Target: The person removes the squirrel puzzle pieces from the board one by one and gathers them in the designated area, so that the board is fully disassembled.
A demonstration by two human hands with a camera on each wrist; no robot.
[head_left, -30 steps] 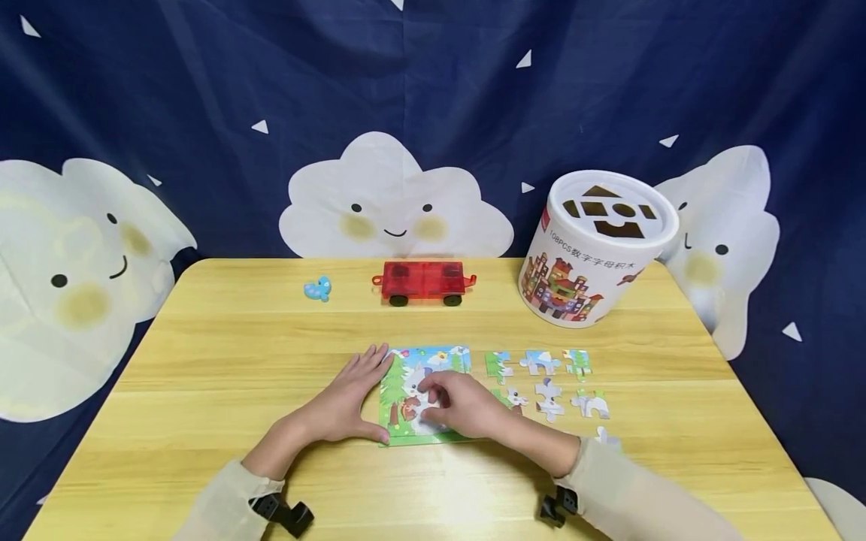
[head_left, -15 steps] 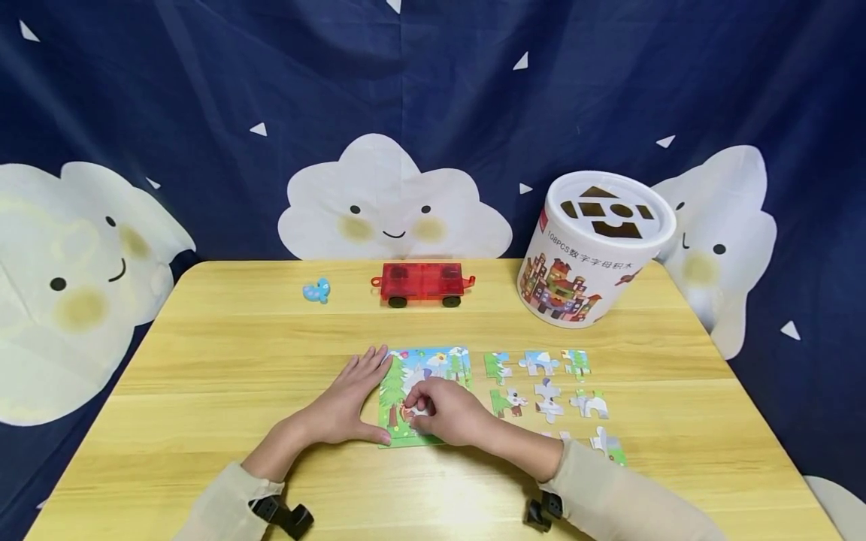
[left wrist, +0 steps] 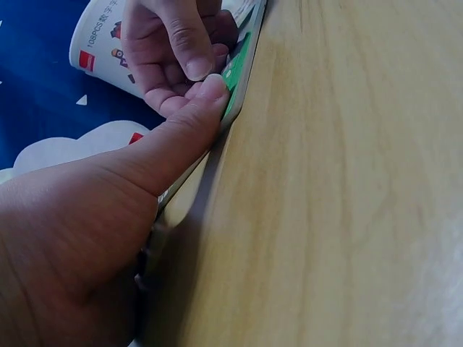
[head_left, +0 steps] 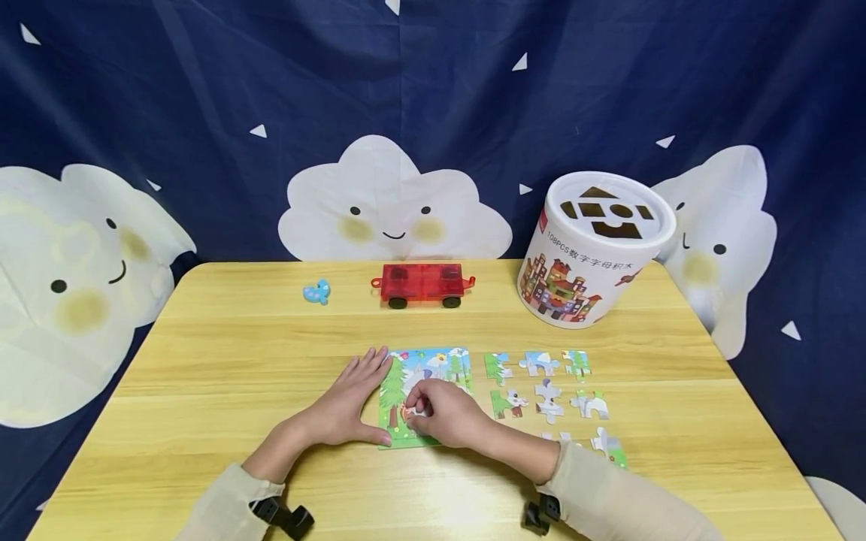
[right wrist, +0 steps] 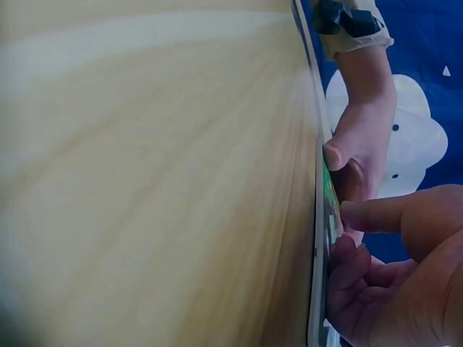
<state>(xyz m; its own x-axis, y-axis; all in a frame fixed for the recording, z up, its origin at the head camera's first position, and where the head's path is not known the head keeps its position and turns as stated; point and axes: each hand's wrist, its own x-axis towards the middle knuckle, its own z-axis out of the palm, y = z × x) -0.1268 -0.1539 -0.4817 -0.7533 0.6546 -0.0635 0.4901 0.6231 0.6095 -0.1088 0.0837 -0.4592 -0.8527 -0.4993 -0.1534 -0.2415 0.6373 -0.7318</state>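
In the head view, my left hand (head_left: 348, 398) lies spread at the left side of a jigsaw puzzle board (head_left: 397, 391) with a forest picture. Its thumb (left wrist: 188, 130) rests at the board's near corner in the left wrist view. My right hand (head_left: 446, 412) is bent over the lower middle of the board, thumb and index finger brought down onto the picture. In the right wrist view, the thumb (right wrist: 376, 215) and curled fingers (right wrist: 351, 271) come down at the board's surface. I cannot tell whether a piece is between them. The right hand hides the board's lower right part.
Several loose puzzle pieces (head_left: 549, 402) lie in rows right of the board, the nearest row partly behind the right arm. A red toy wagon (head_left: 422, 282), a small blue toy (head_left: 316, 291) and a white block bucket (head_left: 585, 263) stand along the back of the table (head_left: 223, 353).
My right hand has moved left and slightly down across the board, and its thumb and index finger have come to the picture. More loose pieces show beside the arm. The left hand stays.
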